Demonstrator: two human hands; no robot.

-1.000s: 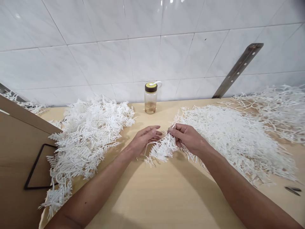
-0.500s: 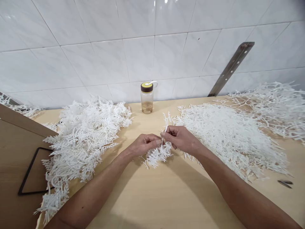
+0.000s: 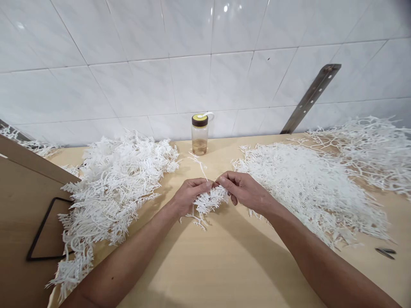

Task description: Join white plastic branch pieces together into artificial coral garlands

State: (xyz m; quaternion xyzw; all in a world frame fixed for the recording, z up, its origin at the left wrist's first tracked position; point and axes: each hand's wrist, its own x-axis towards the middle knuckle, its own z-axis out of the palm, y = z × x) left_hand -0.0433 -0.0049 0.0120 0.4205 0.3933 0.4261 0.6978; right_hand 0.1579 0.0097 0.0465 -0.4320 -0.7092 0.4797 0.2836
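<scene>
Over the middle of the table, my left hand (image 3: 190, 194) pinches a white plastic branch (image 3: 210, 201) between thumb and fingers. One thin stem (image 3: 203, 169) sticks up from that pinch toward the bottle, and forked tips hang below the hand. My right hand (image 3: 241, 188) is closed with thumb against forefinger at the right side of the same branch, its fingertips almost meeting those of the left. The exact spot gripped by the right fingers is hidden. Frilly white leaflets show just under both hands.
Heaped white plastic sprigs (image 3: 118, 184) lie on the left, beside a brown box (image 3: 28, 214) with a black outline. Another pile (image 3: 308, 184) spreads on the right, with longer branches (image 3: 379, 149) behind. A lidded bottle (image 3: 199, 134) stands near the tiled wall; small dark snips (image 3: 385, 253) lie far right.
The upright stem has shifted left, from my right fingertips to my left pinch. My right hand has moved slightly down and stays close to the left one. The view tilted slightly.
</scene>
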